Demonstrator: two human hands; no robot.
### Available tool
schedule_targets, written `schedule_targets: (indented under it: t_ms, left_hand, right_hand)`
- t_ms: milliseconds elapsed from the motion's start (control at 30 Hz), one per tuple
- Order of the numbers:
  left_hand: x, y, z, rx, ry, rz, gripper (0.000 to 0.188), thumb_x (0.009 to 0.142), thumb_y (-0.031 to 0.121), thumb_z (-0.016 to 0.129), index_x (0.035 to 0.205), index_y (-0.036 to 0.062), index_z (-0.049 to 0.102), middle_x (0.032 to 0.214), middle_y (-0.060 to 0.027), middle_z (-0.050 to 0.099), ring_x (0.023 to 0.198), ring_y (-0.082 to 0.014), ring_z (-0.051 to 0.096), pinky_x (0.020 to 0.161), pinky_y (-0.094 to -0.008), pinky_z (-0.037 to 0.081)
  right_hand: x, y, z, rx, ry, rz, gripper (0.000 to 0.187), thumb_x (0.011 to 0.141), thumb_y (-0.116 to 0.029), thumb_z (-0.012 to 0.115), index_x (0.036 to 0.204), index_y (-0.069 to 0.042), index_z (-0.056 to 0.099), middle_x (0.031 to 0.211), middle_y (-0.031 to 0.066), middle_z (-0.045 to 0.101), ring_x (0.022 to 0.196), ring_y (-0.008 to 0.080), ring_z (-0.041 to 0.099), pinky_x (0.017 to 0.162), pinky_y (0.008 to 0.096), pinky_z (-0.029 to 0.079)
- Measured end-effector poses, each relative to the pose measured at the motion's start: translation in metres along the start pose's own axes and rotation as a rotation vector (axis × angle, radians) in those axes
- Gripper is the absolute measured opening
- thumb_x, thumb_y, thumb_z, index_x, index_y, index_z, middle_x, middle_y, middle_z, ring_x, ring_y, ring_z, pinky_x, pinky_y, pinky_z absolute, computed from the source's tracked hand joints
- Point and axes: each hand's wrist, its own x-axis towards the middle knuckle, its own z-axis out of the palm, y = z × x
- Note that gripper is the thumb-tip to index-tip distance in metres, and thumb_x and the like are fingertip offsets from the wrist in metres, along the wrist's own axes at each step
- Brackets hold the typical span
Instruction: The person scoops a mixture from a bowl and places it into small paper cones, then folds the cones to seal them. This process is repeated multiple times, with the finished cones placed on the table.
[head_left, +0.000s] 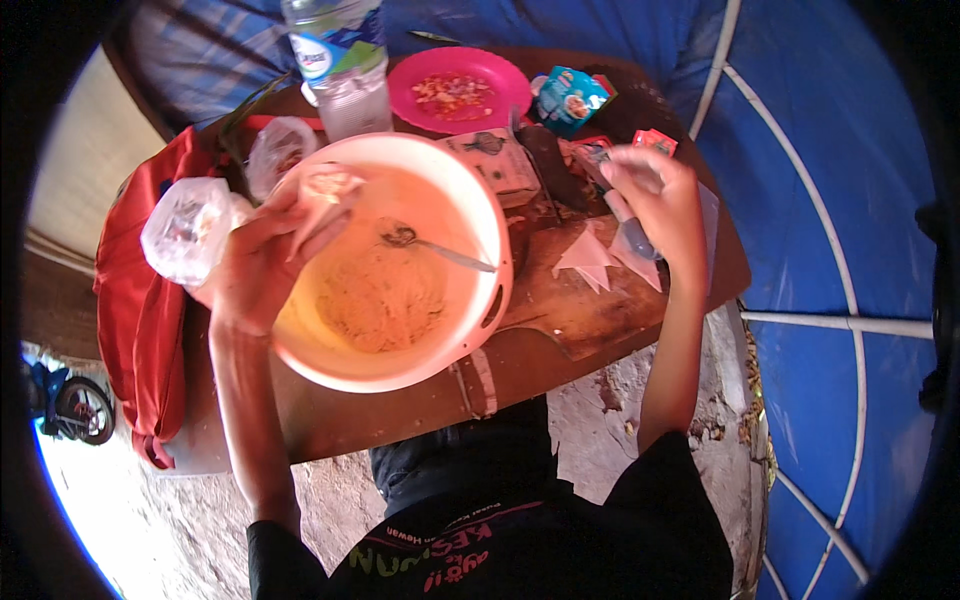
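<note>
Left hand point(262, 252) holding one wrapper point(330, 186), apparently filled, one bowl point(486, 215)

black short-sleeved shirt point(570, 540), pink and green lettering point(462, 572)

washed-out ground point(115, 510) lower left, curved edges

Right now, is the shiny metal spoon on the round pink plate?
No, the shiny metal spoon lies inside the large white plastic basin.
</note>
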Motion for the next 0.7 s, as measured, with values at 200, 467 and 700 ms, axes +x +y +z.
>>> schedule_targets:
  t_ms: [200, 467, 700]
  left_hand:
    - [0.000, 0.001, 0.001, -0.204, 0.186, 0.045, 0.061, 0.087, -0.010, 0.038, 0.146, -0.0146, 0.022, 0.155, -0.0275, 0.031, 0.146, -0.0369, 0.030, 0.122, -0.0469, 0.031]
    - [-0.001, 0.015, -0.004, -0.025, 0.182, 0.181, 0.058, 0.088, -0.002, 0.040, 0.144, -0.0147, 0.031, 0.152, -0.0259, 0.038, 0.146, -0.0351, 0.034, 0.123, -0.0440, 0.027]
    - [-0.005, 0.015, -0.029, 0.010, 0.093, 0.300, 0.053, 0.092, 0.004, 0.050, 0.142, -0.0100, 0.038, 0.143, -0.0228, 0.050, 0.134, -0.0301, 0.051, 0.117, -0.0405, 0.035]
  right_hand:
    - [-0.046, 0.064, -0.023, -0.577, 0.117, 0.160, 0.033, 0.085, -0.030, 0.075, 0.095, 0.001, 0.073, 0.086, 0.0178, 0.072, 0.078, 0.0295, 0.070, 0.070, 0.0371, 0.052]
    - [-0.049, 0.059, -0.021, -0.562, 0.212, 0.139, 0.029, 0.082, -0.030, 0.077, 0.091, -0.002, 0.074, 0.082, 0.0179, 0.071, 0.071, 0.0251, 0.069, 0.067, 0.0364, 0.052]
    - [-0.082, -0.018, -0.044, 0.120, 0.427, 0.123, 0.040, 0.099, -0.023, 0.046, 0.127, -0.003, 0.066, 0.079, 0.0017, 0.057, 0.066, 0.0078, 0.045, 0.059, 0.0229, 0.035]
